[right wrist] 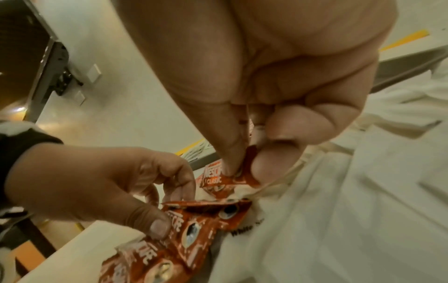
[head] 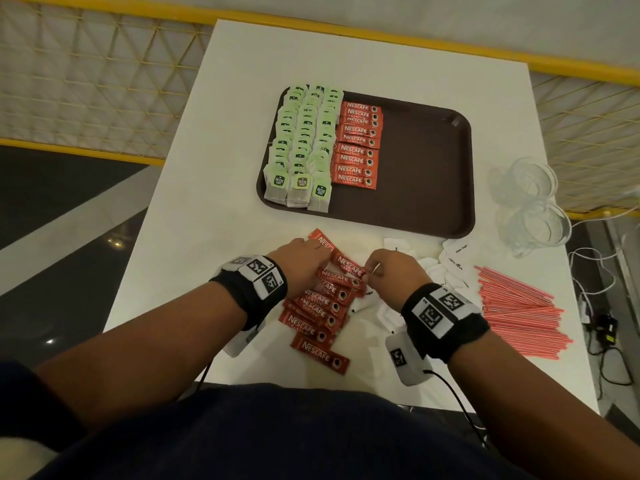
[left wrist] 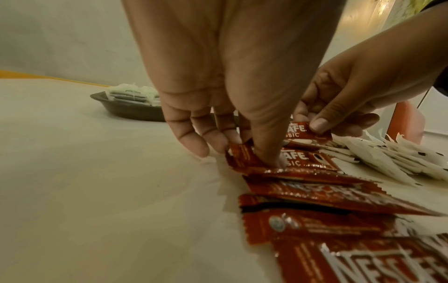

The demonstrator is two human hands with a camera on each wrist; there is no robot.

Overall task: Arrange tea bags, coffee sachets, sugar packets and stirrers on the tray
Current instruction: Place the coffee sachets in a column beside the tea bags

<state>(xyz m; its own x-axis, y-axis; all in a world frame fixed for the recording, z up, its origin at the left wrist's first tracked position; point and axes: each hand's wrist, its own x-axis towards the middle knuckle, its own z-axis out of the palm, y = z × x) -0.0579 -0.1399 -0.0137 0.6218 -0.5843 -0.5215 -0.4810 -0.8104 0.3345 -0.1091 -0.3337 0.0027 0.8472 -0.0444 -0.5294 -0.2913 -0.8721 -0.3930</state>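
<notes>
A brown tray holds rows of green-tagged tea bags on its left and a column of red coffee sachets beside them. Near the table's front, several loose red coffee sachets lie in a pile. My left hand pinches the left end of one sachet in that pile. My right hand pinches the right end of the top sachet, thumb over finger. White sugar packets lie right of the pile and pink stirrers farther right.
Clear plastic cups lie on their sides at the table's right edge, with cables beyond. A yellow-framed mesh barrier runs behind and left of the white table. The tray's right half is bare.
</notes>
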